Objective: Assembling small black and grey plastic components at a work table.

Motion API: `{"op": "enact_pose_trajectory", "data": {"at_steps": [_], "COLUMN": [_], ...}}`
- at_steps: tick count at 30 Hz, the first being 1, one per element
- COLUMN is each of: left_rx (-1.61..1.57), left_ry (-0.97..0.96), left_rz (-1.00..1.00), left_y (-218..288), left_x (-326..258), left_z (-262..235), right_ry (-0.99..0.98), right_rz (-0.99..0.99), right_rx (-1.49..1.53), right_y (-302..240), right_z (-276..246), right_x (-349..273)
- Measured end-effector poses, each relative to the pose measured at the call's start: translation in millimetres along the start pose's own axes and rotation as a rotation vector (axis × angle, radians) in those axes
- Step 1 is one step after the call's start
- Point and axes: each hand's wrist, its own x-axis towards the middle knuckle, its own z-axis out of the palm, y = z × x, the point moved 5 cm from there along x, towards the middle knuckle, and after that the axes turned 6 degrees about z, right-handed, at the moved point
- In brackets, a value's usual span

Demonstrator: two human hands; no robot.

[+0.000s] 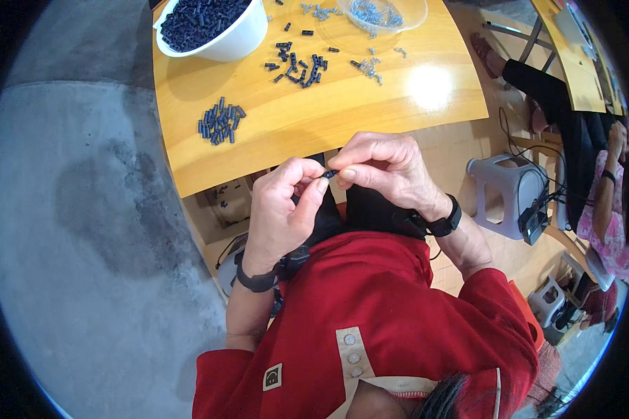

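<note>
Mid-assembly, looks like: left hand (281,209) & right hand (381,171) both pinch one small dark plug (330,173) above desk (314,119) edge; next probably needs firm, aligned push w/ fingertips.

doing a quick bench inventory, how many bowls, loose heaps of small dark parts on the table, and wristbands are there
Bowls: 2, a white round bowl of dark parts and a clear plastic bowl of pale metal bits
Loose heaps of small dark plastic parts on the wooden table: 2
Black wristbands: 2
Total: 6
</note>
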Motion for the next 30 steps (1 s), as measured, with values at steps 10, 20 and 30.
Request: {"op": "enact_pose_trajectory", "data": {"at_steps": [10, 20, 30], "left_rx": [0.250, 0.258, 0.193], "left_ry": [0.121, 0.083, 0.188], "left_rz": [0.194, 0.147, 0.105], "left_y": [18.6, 22.2, 20.4], "left_x": [-1.0, 0.0, 0.3], "left_z": [-0.6, -0.8, 2.4], "right_ry": [0.036, -0.025, 0.006], "right_rz": [0.337, 0.011, 0.321], "right_rx": [0.433, 0.102, 0.678], "right_y": [16.2, -2.2, 31.7], "right_z": [-0.5, -1.3, 6.2], "right_x": [-0.1, 9.0, 6.0]}}
